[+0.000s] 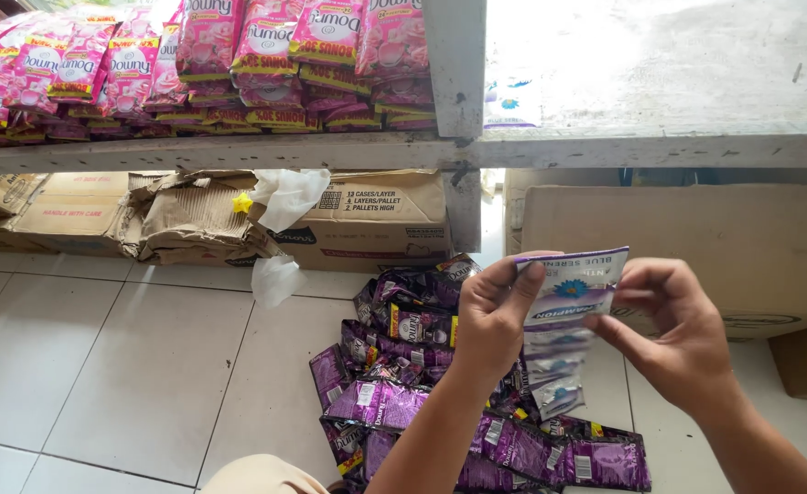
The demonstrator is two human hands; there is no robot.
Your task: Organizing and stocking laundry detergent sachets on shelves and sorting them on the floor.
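Observation:
My left hand (495, 316) and my right hand (673, 334) both pinch the top of a white and silver strip of sachets (564, 320) with a blue flower print. The strip hangs down between them, folded in several segments. Below the hands a pile of purple sachet strips (403, 384) lies on the white tiled floor (129, 366).
A grey wooden shelf (605, 146) runs across the top, its left part stacked with pink sachet packs (202, 64). Under it stand cardboard boxes (367, 220), one torn open (193, 220), with white plastic scraps (275, 279). A large brown box (742, 247) stands at right.

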